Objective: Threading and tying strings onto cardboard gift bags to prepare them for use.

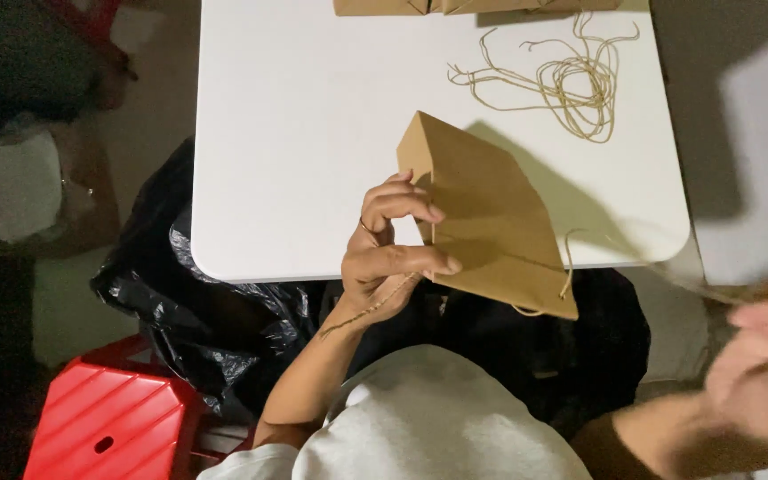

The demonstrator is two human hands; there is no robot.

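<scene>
Brown paper is what I hold. From my head camera I see my left hand pinching the side edge of a brown paper bag. My fingers curl tight around that edge, and my thumb presses on it too. The bag is folded flat. It tilts, with its pointed top toward 11 o'clock and its wide end toward 5 o'clock. Part of it lies over the white table and part sticks out past the table's near edge, over my lap.

A thin tan string goes through the bag near its wide end. One bit loops under the bag's low edge. Another long bit runs off toward 3 o'clock, to my right hand. That hand is far out at 4 o'clock and it is very blurry. It looks closed on the string, but I cannot tell for sure.

At 1 o'clock on the table lies a loose pile of strings, all tangled up. At 12 o'clock, right at the top edge, more brown bags lie flat.

Under the table at 8 o'clock sits a black plastic sack. A red stool stands at 7 o'clock, just beside the sack. My grey sleeve shows at 6 o'clock.
</scene>
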